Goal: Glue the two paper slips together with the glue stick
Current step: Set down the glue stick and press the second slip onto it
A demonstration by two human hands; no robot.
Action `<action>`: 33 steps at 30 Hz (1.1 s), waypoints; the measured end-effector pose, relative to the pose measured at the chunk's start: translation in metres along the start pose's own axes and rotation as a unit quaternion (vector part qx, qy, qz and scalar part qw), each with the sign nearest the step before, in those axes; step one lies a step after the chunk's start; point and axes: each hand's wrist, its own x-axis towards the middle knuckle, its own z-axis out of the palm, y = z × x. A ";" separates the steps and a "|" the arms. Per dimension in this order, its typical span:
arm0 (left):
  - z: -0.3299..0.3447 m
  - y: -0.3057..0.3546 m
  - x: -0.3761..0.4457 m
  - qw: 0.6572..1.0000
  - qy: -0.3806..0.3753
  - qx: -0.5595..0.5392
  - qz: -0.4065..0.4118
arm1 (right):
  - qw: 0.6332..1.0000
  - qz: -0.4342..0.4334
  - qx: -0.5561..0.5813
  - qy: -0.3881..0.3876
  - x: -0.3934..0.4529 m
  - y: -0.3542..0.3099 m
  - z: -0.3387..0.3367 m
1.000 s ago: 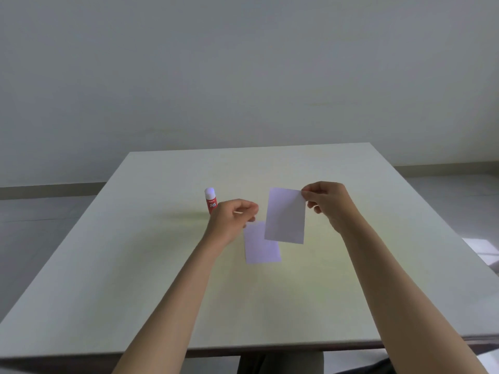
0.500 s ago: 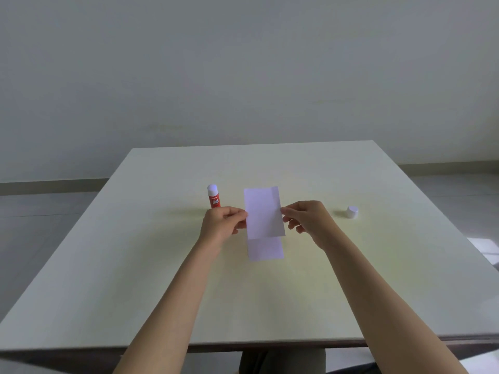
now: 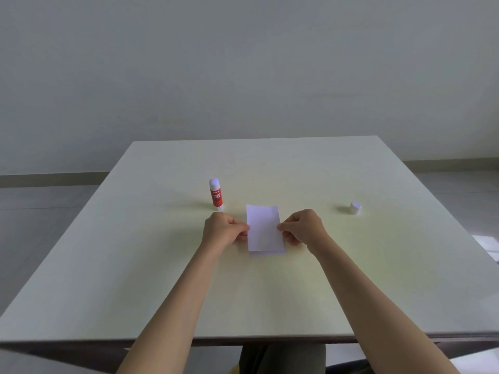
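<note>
A white paper slip (image 3: 263,226) lies almost squarely over a second slip (image 3: 267,252), of which only a thin strip shows along the near edge. My left hand (image 3: 224,229) pinches the top slip's left edge and my right hand (image 3: 302,226) pinches its right edge. The red glue stick (image 3: 216,195) stands upright and uncapped just behind my left hand, its white glue tip showing.
The white cap (image 3: 355,207) of the glue stick sits on the pale table (image 3: 270,298) to the right of my right hand. The table's near edge runs just below my forearms. A plain wall stands behind the table.
The slip in my right hand moved left and down over the slip on the table. My left hand took hold of its left edge. The lower slip is now almost covered.
</note>
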 end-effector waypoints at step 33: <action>0.016 -0.003 0.001 0.975 0.064 0.194 0.088 | 0.986 -0.055 -0.154 0.023 -0.004 -0.005 0.011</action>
